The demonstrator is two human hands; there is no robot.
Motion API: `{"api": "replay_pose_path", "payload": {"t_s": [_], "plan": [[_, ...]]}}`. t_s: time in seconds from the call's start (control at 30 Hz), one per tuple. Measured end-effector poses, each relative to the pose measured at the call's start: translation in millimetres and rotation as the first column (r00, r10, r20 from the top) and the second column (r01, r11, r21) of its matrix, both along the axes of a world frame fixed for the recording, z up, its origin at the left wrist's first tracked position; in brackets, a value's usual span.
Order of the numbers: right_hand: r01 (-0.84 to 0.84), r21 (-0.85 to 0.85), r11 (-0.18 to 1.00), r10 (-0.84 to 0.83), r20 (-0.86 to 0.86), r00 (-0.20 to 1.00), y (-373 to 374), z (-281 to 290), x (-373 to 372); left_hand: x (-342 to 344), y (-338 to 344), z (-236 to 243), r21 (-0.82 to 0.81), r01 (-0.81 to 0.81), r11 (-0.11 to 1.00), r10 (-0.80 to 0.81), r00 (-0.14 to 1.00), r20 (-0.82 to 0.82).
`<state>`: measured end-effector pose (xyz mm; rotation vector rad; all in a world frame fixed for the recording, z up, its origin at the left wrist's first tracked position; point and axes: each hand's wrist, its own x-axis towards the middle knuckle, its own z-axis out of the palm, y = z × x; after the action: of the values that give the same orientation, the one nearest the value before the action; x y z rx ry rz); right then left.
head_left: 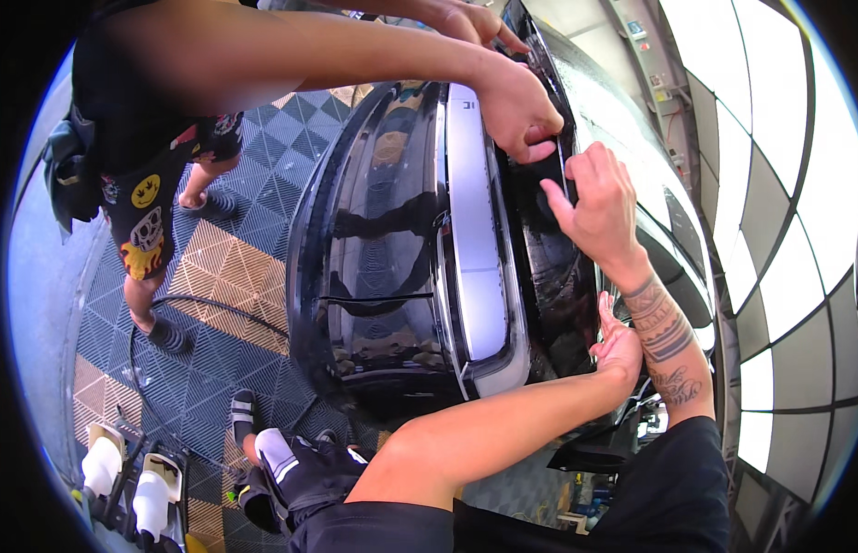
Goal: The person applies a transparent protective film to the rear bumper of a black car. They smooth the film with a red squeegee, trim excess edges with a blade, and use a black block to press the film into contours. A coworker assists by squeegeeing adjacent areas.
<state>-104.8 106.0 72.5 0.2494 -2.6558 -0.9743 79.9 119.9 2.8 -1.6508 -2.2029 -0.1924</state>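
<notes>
The long, dark glossy panel (pixel 549 249) lies just right of the middle, its outer edge running from 1 o'clock down toward 5 o'clock. The right hand (pixel 598 198) is at that edge toward 2 o'clock, thumb spread from the bent fingers; the left hand (pixel 620 348) is toward 4 o'clock, fingers extended along the edge (I cannot tell whether it grips). Between them, a short stretch of edge shows. A co-worker's hand (pixel 523 111) is curled at the panel toward 1 o'clock, leaving little room beside the right hand. On the panel's 9 o'clock side run a pale light bar (pixel 480 230) and a bowed, reflective black car body (pixel 383 276); beyond its curved edge, patterned floor tiles (pixel 263 157) stretch toward 9 o'clock, crossed by a black hose (pixel 199 300). The panel looks nearly black, with streaky reflections.
</notes>
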Motion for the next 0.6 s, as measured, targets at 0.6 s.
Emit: {"api": "replay_pose_path", "payload": {"t_s": [0.6], "plan": [[0.183,0.389,0.903,-0.149,-0.117,0.982,1,-10,-30,-11,-13,12,-0.178,0.013,0.984,-0.019,0.999,-0.034]]}}
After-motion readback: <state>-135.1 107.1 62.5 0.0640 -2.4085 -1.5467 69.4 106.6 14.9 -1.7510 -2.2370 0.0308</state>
